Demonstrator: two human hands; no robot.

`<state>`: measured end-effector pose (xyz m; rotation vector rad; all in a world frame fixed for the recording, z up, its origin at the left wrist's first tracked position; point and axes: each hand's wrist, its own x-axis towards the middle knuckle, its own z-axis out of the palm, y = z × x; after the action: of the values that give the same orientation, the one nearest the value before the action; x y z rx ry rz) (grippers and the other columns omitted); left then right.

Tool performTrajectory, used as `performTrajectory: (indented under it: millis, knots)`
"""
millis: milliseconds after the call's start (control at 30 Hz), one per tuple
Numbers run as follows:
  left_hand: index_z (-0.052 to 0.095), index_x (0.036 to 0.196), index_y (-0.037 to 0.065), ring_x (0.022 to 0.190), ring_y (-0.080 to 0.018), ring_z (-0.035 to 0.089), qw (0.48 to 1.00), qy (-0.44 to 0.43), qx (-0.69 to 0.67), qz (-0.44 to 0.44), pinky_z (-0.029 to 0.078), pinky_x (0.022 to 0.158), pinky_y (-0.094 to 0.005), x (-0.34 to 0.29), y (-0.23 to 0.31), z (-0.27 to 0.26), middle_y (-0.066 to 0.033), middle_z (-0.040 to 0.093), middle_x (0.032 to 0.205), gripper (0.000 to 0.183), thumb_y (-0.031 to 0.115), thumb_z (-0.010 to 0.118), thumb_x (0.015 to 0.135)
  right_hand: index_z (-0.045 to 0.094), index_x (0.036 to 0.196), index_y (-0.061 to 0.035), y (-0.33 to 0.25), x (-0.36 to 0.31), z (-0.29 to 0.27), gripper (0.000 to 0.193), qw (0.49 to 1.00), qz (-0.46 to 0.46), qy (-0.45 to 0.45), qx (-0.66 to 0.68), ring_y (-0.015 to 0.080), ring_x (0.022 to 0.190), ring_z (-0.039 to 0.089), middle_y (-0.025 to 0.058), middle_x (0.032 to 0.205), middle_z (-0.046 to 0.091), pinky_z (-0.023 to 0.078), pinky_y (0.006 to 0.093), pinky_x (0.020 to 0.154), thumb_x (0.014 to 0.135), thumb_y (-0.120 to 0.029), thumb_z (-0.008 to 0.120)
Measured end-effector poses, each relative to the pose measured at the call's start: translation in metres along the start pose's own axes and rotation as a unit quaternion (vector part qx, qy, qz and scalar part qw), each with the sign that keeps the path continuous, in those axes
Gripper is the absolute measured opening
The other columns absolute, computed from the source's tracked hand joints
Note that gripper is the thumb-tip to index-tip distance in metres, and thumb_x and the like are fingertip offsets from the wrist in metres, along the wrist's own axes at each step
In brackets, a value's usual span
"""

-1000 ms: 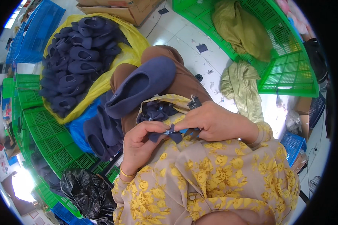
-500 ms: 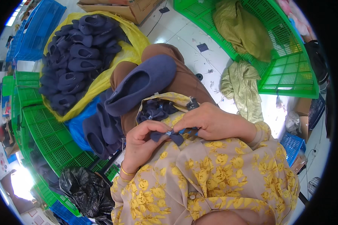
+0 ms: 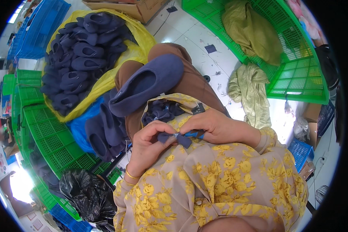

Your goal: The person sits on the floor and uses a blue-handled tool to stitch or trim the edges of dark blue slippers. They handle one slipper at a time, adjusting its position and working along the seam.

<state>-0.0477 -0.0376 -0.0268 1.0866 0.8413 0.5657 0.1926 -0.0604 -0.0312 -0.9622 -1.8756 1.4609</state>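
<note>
Over my lap, my left hand (image 3: 146,144) is closed, pinching a small navy fabric bow (image 3: 185,142) by one side. My right hand (image 3: 220,127) meets it from the other side, its thumb and forefinger pressed together at the bow's middle. Something bright blue (image 3: 197,134) shows under the right fingers; its kind is hidden. Just beyond my hands, a patterned cloth pouch (image 3: 193,99) holds several navy fabric pieces (image 3: 163,111). A large navy slipper (image 3: 152,83) lies across my brown-trousered knees, touched by neither hand.
More navy slippers (image 3: 98,135) lie at my left. Beyond them stands a yellow sack (image 3: 141,36) heaped with slippers. A green crate (image 3: 297,83) with olive cloth is at far right, another green crate (image 3: 54,135) at left. A black plastic bag (image 3: 87,195) sits near left.
Both hands stay together at the bow, with only slight finger movement; the bow has turned a little and more of the bright blue thing shows. The whole view has shifted slightly.
</note>
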Motion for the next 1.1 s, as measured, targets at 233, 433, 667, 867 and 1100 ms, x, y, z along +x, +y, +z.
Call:
performTrajectory:
  millis: [233, 433, 667, 867, 1100]
  knots:
    - [0.063, 0.101, -0.002, 0.086, -0.0099, 0.063, 0.998, -0.022, -0.033, -0.051, 0.052, 0.076, -0.0216, -0.001, 0.004, -0.001, -0.0037, 0.061, 0.100, 0.014, -0.003, 0.066, 0.087, 0.061, 0.119, -0.0130, -0.002, -0.001, 0.000, 0.060, 0.999, 0.015, -0.017, 0.028, 0.0326, 0.093, 0.065, 0.0125, 0.103, 0.067, 0.051, 0.0377, 0.081, 0.065, 0.012, 0.048]
    - [0.064, 0.097, -0.001, 0.086, -0.0115, 0.062, 0.998, -0.022, -0.051, -0.044, 0.053, 0.077, -0.0235, 0.000, 0.006, 0.001, -0.0049, 0.061, 0.098, 0.013, -0.005, 0.066, 0.085, 0.060, 0.119, -0.0130, -0.002, -0.001, -0.001, 0.061, 0.999, 0.011, -0.026, 0.040, 0.0326, 0.096, 0.065, 0.0125, 0.107, 0.067, 0.050, 0.0379, 0.085, 0.065, 0.012, 0.048]
    - [0.065, 0.094, 0.000, 0.088, -0.0134, 0.061, 0.995, -0.024, -0.085, -0.049, 0.052, 0.081, -0.0263, -0.001, 0.004, 0.002, -0.0076, 0.063, 0.098, 0.013, -0.006, 0.067, 0.082, 0.059, 0.113, -0.0116, 0.004, -0.001, 0.002, 0.052, 0.999, -0.006, -0.021, 0.032, 0.0323, 0.094, 0.064, 0.0113, 0.102, 0.066, 0.050, 0.0375, 0.082, 0.068, 0.012, 0.048]
    - [0.066, 0.093, 0.000, 0.089, -0.0136, 0.061, 0.999, -0.018, -0.022, -0.020, 0.049, 0.082, -0.0262, 0.000, 0.000, 0.003, -0.0070, 0.064, 0.094, 0.015, -0.008, 0.069, 0.080, 0.056, 0.107, -0.0108, 0.002, 0.000, 0.005, 0.034, 1.000, 0.017, -0.017, 0.011, 0.0328, 0.088, 0.065, 0.0115, 0.095, 0.065, 0.050, 0.0383, 0.075, 0.078, 0.007, 0.054]
    - [0.065, 0.095, 0.002, 0.080, -0.0074, 0.059, 0.996, -0.028, 0.069, 0.041, 0.047, 0.070, -0.0203, 0.003, -0.011, 0.002, -0.0014, 0.062, 0.090, 0.014, -0.002, 0.070, 0.083, 0.044, 0.114, -0.0091, 0.000, 0.000, 0.009, 0.035, 0.997, 0.067, -0.026, 0.031, 0.0355, 0.087, 0.066, 0.0146, 0.097, 0.065, 0.050, 0.0417, 0.071, 0.083, 0.000, 0.060]
